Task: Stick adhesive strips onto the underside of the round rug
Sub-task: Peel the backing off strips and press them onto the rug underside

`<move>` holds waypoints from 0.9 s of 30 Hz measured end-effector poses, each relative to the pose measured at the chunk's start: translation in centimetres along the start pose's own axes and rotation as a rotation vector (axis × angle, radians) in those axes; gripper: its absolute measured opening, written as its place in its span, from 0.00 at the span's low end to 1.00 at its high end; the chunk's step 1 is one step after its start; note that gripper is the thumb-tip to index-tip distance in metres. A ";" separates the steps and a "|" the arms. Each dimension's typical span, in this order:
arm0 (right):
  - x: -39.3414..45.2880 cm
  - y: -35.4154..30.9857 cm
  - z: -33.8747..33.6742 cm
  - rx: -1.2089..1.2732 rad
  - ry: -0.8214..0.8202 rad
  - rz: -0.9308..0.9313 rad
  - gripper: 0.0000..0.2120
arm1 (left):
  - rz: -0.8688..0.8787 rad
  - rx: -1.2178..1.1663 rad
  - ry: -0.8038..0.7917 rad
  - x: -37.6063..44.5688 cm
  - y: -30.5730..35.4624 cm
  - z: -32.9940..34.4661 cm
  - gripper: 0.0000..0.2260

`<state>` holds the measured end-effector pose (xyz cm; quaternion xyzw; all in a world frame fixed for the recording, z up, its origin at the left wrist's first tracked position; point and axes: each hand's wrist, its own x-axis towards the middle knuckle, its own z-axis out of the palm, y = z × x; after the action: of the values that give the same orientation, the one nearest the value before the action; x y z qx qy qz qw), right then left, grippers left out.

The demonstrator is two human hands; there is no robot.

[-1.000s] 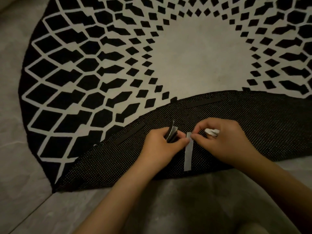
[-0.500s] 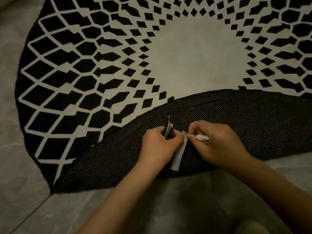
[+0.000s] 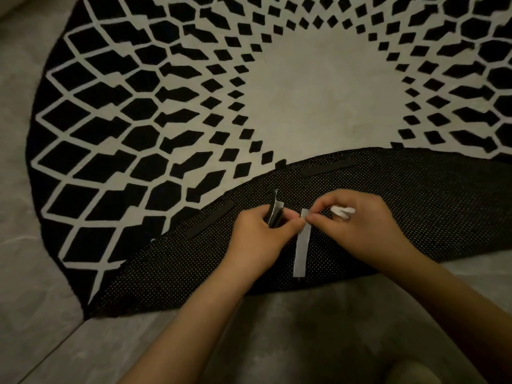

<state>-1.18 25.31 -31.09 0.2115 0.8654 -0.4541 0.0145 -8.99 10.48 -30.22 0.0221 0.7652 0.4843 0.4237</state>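
The round rug (image 3: pixel 194 106) fills the upper and middle part of the frame, with black diamond shapes around a pale centre. Its near edge is folded over, so the dark dotted underside (image 3: pixel 415 212) lies in a wide band from the lower left to the right edge of the frame. The curved rim of this fold ends just above the grey floor (image 3: pixel 277 328), which takes the whole bottom of the frame; more floor shows at the left, beside the rug's outer edge.

Two black strips are on the underside: one (image 3: pixel 212 218) left of the hands, one (image 3: pixel 328 167) above them near the fold line.

The left hand (image 3: pixel 257 239) has its fingers curled round a small bundle of dark strips (image 3: pixel 275 210), and its thumb and forefinger also touch the top of a white-backed strip (image 3: pixel 302 245). The right hand (image 3: pixel 360 228) pinches this same top end with narrow fingertips (a crumpled white piece (image 3: pixel 342 212) sticks out from its curled fingers). The white-backed strip hangs straight down over the underside, and its lower end is close to the rim of the fold.
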 end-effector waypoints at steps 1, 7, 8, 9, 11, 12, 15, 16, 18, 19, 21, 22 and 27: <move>0.1 0.0 0.0 0.026 -0.016 0.022 0.06 | -0.010 -0.008 -0.018 -0.1 0.0 -0.1 0.02; -0.1 0.1 -0.2 -0.029 -0.028 -0.088 0.08 | -0.212 -0.176 -0.175 -0.3 0.5 -0.9 0.06; -0.1 0.3 -0.2 -0.045 -0.017 -0.116 0.07 | -0.227 -0.200 -0.197 -0.4 0.6 -1.0 0.06; -0.1 0.3 -0.2 -0.060 -0.005 -0.151 0.06 | -0.234 -0.232 -0.215 -0.4 0.7 -1.1 0.06; -0.1 0.4 -0.2 -0.103 0.007 -0.234 0.03 | -0.249 -0.307 -0.245 -0.5 0.9 -1.1 0.07; -0.2 0.4 -0.2 -0.139 0.015 -0.272 0.05 | -0.262 -0.347 -0.257 -0.5 1.1 -1.1 0.07; -0.4 0.4 -0.1 -0.267 0.046 -0.376 0.10 | -0.316 -0.427 -0.299 -0.5 1.2 -1.3 0.09; -0.4 0.4 -0.1 -0.293 0.058 -0.415 0.09 | -0.328 -0.439 -0.317 -0.4 1.2 -1.4 0.10; -0.5 0.4 -0.1 -0.302 0.090 -0.501 0.09 | -0.331 -0.446 -0.339 -0.2 1.1 -1.7 0.12; -0.6 0.5 -0.2 -0.297 0.108 -0.537 0.09 | -0.329 -0.441 -0.348 -0.2 1.1 -1.7 0.13; -0.6 0.6 -0.3 -0.298 0.149 -0.584 0.08 | -0.324 -0.427 -0.367 -0.1 1.0 -1.8 0.15; -0.6 0.6 -0.3 -0.303 0.174 -0.601 0.07 | -0.321 -0.422 -0.377 -0.1 1.0 -1.8 0.15; -0.5 0.8 -0.3 -0.329 0.228 -0.672 0.09 | -0.296 -0.363 -0.407 0.0 1.2 -2.1 0.20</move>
<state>-0.35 25.75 -31.39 -0.0397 0.9437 -0.2623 -0.1978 -10.86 9.64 -28.92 -0.0690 0.5606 0.5318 0.6310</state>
